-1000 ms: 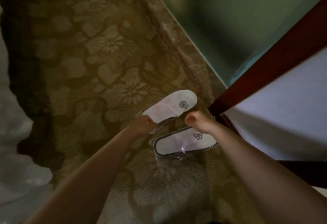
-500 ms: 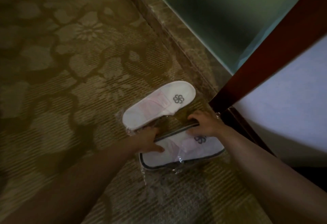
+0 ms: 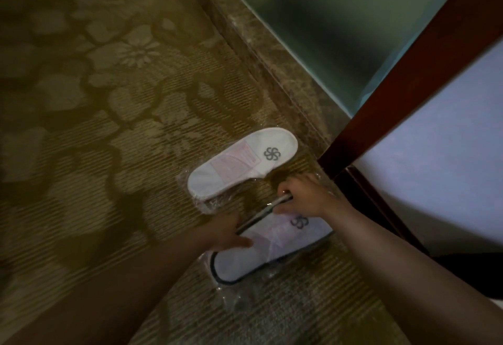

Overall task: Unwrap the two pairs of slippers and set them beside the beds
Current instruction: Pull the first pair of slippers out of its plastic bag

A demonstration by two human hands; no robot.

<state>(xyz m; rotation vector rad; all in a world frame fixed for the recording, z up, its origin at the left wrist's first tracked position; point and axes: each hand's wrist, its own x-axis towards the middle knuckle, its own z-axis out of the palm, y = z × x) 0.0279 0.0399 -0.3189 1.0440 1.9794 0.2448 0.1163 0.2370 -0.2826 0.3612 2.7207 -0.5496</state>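
Note:
Two white slipper packs in clear plastic lie on the patterned carpet. The far pack (image 3: 242, 165) is plain white with a grey flower logo and lies flat, untouched. The near pack (image 3: 269, 249) has dark piping around its edge and the same logo. My left hand (image 3: 228, 231) grips its heel end on the left side. My right hand (image 3: 304, 195) holds its dark-edged toe end, lifted a little off the floor. Crinkled wrapping sticks out below the near pack.
A dark wooden bed frame (image 3: 408, 78) with a white sheet (image 3: 441, 140) stands at the right, close to my right hand. A marble floor border (image 3: 261, 45) and a green wall (image 3: 340, 18) run diagonally behind. Carpet (image 3: 95, 99) stretches to the left.
Both hands have come down from the far pack onto the near, dark-edged pack and taken hold of its two ends. The view has shifted closer to the floor.

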